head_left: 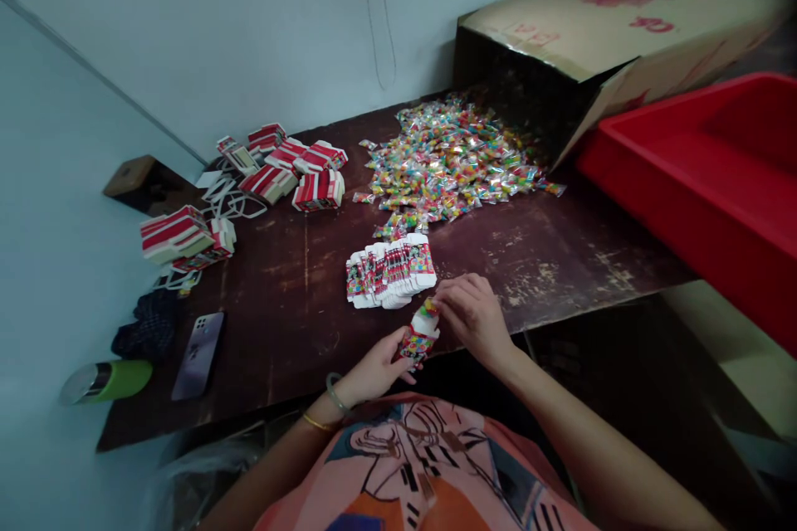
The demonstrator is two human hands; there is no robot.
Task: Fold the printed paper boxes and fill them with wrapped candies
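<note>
My left hand is closed around a small printed candy box, red with coloured dots, its white flap standing open at the top. Just above that opening, the fingers of my right hand pinch a small clear packet of colourful candy. Part of the packet is hidden behind the fingertips. Directly beyond my hands lies a fanned row of flattened candy boxes. Farther back spreads a large heap of candy packets in clear wrappers.
A big cardboard carton lies on its side at the back right, beside a red tray. Bundles of flat boxes sit at the left with white straps. A phone and green bottle lie near the table's left edge.
</note>
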